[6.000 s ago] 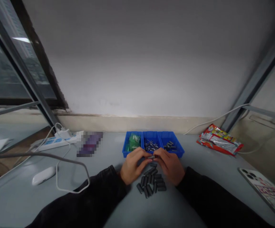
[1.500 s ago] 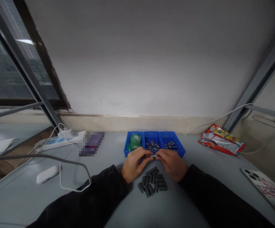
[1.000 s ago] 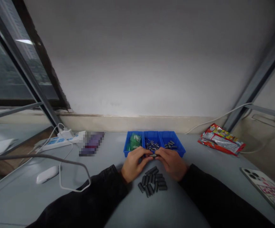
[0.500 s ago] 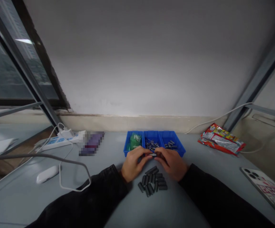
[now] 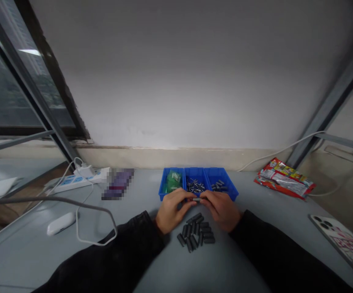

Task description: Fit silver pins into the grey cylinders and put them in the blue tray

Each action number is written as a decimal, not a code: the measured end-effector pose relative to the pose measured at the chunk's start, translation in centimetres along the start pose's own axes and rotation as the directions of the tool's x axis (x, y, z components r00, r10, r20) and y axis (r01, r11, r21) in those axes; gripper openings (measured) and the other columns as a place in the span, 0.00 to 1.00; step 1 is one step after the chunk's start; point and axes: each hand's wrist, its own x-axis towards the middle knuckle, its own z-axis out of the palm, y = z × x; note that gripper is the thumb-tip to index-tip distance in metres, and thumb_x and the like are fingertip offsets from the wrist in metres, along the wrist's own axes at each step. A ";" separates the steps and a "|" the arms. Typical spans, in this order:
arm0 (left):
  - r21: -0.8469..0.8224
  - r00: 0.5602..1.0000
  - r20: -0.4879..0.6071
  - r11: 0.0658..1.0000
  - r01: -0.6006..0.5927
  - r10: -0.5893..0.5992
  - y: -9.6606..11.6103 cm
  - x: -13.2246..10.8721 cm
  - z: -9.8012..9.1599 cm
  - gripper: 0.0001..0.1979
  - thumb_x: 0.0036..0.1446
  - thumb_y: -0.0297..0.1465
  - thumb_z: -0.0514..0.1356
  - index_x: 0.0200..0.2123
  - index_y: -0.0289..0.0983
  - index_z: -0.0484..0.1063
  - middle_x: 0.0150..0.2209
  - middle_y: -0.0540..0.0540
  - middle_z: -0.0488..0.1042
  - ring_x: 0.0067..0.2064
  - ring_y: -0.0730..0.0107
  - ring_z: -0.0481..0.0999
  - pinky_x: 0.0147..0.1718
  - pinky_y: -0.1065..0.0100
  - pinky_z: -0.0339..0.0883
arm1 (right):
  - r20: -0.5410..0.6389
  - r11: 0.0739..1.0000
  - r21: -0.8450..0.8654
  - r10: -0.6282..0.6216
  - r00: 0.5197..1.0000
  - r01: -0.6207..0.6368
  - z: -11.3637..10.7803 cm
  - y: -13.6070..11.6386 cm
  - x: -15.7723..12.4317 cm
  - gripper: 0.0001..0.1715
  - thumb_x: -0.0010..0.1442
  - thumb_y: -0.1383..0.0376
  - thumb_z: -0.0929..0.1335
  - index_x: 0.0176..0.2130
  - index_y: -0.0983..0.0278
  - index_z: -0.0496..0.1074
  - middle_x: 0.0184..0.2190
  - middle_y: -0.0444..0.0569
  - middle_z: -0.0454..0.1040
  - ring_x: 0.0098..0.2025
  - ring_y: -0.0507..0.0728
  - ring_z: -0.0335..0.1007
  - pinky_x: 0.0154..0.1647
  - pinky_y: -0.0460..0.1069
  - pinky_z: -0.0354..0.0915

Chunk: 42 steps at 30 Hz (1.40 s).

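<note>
Between my two hands is a small grey cylindrical piece (image 5: 196, 199), too small to name more exactly. My left hand (image 5: 170, 209) pinches its left end with thumb and fingertips. The fingers of my right hand (image 5: 222, 208) are closed on its right end. Just beyond the hands stands a blue three-part bin (image 5: 237, 197). Its left part holds a green bag (image 5: 173, 182), the middle one small metal pins (image 5: 195, 185), the right one grey cylinders (image 5: 219, 186). Several dark grey cylinders (image 5: 194, 232) lie in a loose group on the table below my hands.
At the left are a power strip (image 5: 75, 179), a white case (image 5: 61, 224) and a looping cable (image 5: 97, 206). A blurred purple item (image 5: 118, 184) lies behind. To the right are a red snack packet (image 5: 284, 179) and a phone (image 5: 341, 240). A wall (image 5: 194, 101) rises behind the table.
Both hands stay almost in place around the small piece. My right fingertips have shifted very slightly. The cylinders on the table have not moved.
</note>
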 end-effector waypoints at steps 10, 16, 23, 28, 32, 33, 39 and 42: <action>0.008 1.000 0.024 1.000 0.002 -0.003 -0.3 -0.1 0.1 0.07 0.67 0.33 0.61 0.44 0.36 0.76 0.36 0.45 0.77 0.36 0.69 0.74 0.37 0.66 0.69 | -0.043 0.998 -0.040 -0.051 0.998 0.050 0.2 0.0 0.2 0.12 0.74 0.60 0.59 0.42 0.64 0.65 0.33 0.46 0.74 0.34 0.55 0.72 0.36 0.48 0.61; 0.010 0.999 0.039 0.999 -0.033 0.032 0.2 0.1 0.0 0.08 0.67 0.33 0.60 0.45 0.36 0.76 0.36 0.44 0.78 0.37 0.68 0.75 0.39 0.65 0.70 | -0.009 0.998 -0.063 -0.032 0.999 0.031 0.1 0.0 0.2 0.20 0.75 0.59 0.56 0.37 0.64 0.68 0.30 0.47 0.74 0.33 0.55 0.69 0.37 0.51 0.59; 0.048 0.997 0.064 0.998 0.041 -0.044 -0.1 0.1 0.1 0.11 0.69 0.34 0.58 0.50 0.36 0.74 0.33 0.47 0.76 0.34 0.70 0.74 0.37 0.67 0.70 | -0.092 0.996 -0.094 -0.014 0.996 0.006 -0.8 0.6 0.6 0.16 0.74 0.60 0.59 0.39 0.64 0.70 0.33 0.48 0.75 0.37 0.56 0.67 0.43 0.53 0.56; 0.147 0.937 0.319 0.984 0.102 -0.145 -0.4 -0.2 0.2 0.13 0.69 0.37 0.57 0.51 0.38 0.73 0.32 0.49 0.75 0.31 0.71 0.74 0.33 0.70 0.68 | -0.284 0.951 -0.200 0.174 0.943 -0.235 -2.7 3.4 0.6 0.09 0.70 0.62 0.64 0.42 0.63 0.72 0.38 0.48 0.76 0.42 0.59 0.67 0.49 0.56 0.53; 0.229 0.890 0.437 0.973 0.031 -0.131 -0.5 -0.3 0.3 0.13 0.69 0.38 0.57 0.50 0.38 0.74 0.36 0.47 0.75 0.35 0.68 0.76 0.35 0.69 0.68 | -0.345 0.867 -0.222 0.358 0.868 -0.446 -3.2 5.9 0.0 0.09 0.67 0.60 0.66 0.41 0.61 0.75 0.37 0.47 0.78 0.43 0.61 0.68 0.53 0.59 0.49; 0.235 0.881 0.455 0.972 0.022 -0.130 -0.5 -0.3 0.4 0.13 0.69 0.38 0.57 0.50 0.38 0.74 0.36 0.47 0.75 0.36 0.68 0.76 0.35 0.69 0.68 | -0.339 0.848 -0.212 0.403 0.850 -0.486 -3.2 6.3 -0.1 0.10 0.66 0.59 0.66 0.41 0.61 0.76 0.36 0.47 0.78 0.43 0.61 0.68 0.52 0.60 0.48; 0.252 0.849 0.506 0.968 0.024 -0.152 -0.6 -0.3 0.3 0.12 0.69 0.39 0.57 0.46 0.39 0.76 0.35 0.48 0.75 0.36 0.67 0.77 0.33 0.69 0.66 | -0.249 0.754 -0.182 0.586 0.771 -0.631 -2.6 7.9 -1.0 0.14 0.60 0.55 0.67 0.35 0.59 0.79 0.31 0.49 0.79 0.44 0.66 0.69 0.50 0.63 0.47; 0.239 0.849 0.505 0.970 0.035 -0.155 -0.7 -0.3 0.3 0.13 0.68 0.41 0.58 0.45 0.40 0.77 0.33 0.49 0.75 0.34 0.68 0.76 0.32 0.70 0.64 | -0.227 0.744 -0.202 0.598 0.769 -0.638 -2.4 8.4 -1.2 0.17 0.61 0.53 0.65 0.34 0.59 0.80 0.31 0.50 0.79 0.45 0.67 0.69 0.50 0.63 0.48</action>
